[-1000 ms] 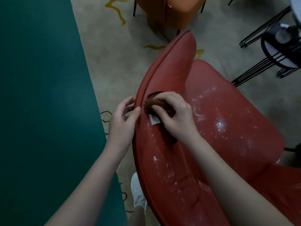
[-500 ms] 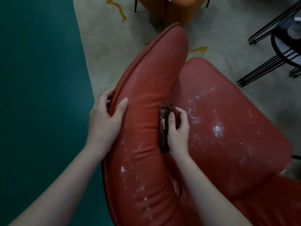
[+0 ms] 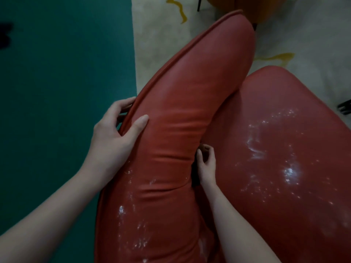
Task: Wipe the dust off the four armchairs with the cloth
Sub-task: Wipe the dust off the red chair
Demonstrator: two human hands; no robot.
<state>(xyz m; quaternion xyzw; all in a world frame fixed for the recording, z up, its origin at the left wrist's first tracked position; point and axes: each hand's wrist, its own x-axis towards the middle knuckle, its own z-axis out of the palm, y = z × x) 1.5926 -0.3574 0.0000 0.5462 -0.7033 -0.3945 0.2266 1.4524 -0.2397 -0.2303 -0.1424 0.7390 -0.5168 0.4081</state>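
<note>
Compared with half a second earlier, the right hand [image 3: 207, 168] is being pushed deeper into the crease between the red armchair [image 3: 190, 92] side and its seat [image 3: 284, 130]. Its fingers are curled, but the cloth is now being hidden there, so a grip cannot be told. The side's piped edge is being gripped by the left hand [image 3: 114, 133]. Two hands and two chairs are being shown, the second an orange armchair [image 3: 233, 6].
</note>
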